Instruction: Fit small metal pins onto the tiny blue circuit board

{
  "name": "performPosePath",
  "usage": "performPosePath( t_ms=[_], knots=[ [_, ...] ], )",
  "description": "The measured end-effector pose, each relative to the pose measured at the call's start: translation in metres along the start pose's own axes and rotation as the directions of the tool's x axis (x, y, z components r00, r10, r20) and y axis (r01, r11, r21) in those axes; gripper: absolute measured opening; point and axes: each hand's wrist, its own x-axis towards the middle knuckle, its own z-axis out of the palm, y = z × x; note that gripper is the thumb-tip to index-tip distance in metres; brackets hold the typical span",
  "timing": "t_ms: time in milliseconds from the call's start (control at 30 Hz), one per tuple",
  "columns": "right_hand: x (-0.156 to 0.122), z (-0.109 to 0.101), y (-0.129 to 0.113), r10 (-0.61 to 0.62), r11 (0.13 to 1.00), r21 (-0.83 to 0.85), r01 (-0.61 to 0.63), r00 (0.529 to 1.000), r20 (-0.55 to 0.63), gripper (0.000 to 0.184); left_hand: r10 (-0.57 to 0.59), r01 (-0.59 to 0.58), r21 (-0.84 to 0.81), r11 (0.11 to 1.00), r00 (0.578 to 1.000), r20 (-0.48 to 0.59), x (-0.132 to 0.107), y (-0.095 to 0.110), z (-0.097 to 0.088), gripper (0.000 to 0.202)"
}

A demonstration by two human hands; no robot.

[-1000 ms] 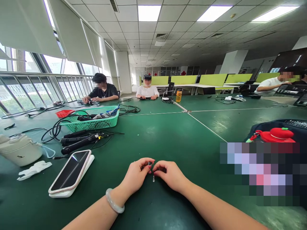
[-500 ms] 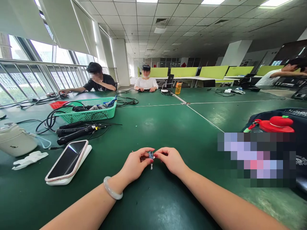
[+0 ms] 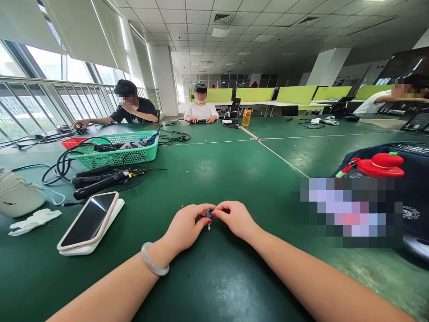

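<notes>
Between my hands, over the green table (image 3: 208, 277), is a small dark blue patterned piece (image 3: 209, 213). A short silvery metal bit (image 3: 209, 226) hangs under it. My left hand (image 3: 185, 227), with a pale bangle (image 3: 151, 260) at its wrist, is closed, gripping the piece from the left between thumb and fingers. From the right, my right hand (image 3: 237, 222) pinches with thumb and forefinger at the piece's right edge. The fingers cover much of it, so its exact kind cannot be made out.
To the left lie a phone (image 3: 90, 221) on a white box, a white tissue (image 3: 35, 221), a pale pouch (image 3: 20, 192), black handles with cables (image 3: 100, 184) and a green basket (image 3: 117, 158). A red-capped bottle (image 3: 382, 164) and dark bag (image 3: 410, 179) are right. Several people sit around.
My view has shifted slightly, so everything sits a little further left and higher. The blue piece looks turned and more covered by my fingers; both hands remain on it.
</notes>
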Motion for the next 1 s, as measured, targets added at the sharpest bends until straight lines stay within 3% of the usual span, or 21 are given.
performPosePath(
  t_ms=[167,333,533,767,1000],
  knots=[
    [-0.0014,-0.0034,-0.0029,-0.028,0.997,-0.069,0.030,0.999,0.028,0.015,0.053,-0.055,0.048,0.997,0.998,0.031,-0.0007,-0.0007,-0.0002,0.037],
    [-0.0031,-0.0062,-0.0066,-0.145,0.969,-0.198,0.148,0.989,0.028,0.015,0.060,-0.061,0.039,0.997,0.998,0.033,-0.0007,-0.0008,-0.0006,0.038],
    [-0.0032,-0.0052,-0.0054,-0.125,0.974,-0.187,0.128,0.992,0.025,0.013,0.082,-0.084,0.064,0.994,0.996,0.040,-0.0018,-0.0010,-0.0003,0.041],
    [-0.0072,-0.0039,-0.0074,-0.198,0.960,-0.195,0.203,0.979,0.041,0.015,0.002,0.014,-0.276,0.961,0.998,0.059,-0.0028,0.0003,-0.0004,0.046],
    [-0.0070,-0.0051,-0.0073,-0.240,0.931,-0.269,0.246,0.969,0.055,0.023,0.004,0.013,-0.354,0.935,0.999,0.047,-0.0013,-0.0017,0.0004,0.042]
  ],
)
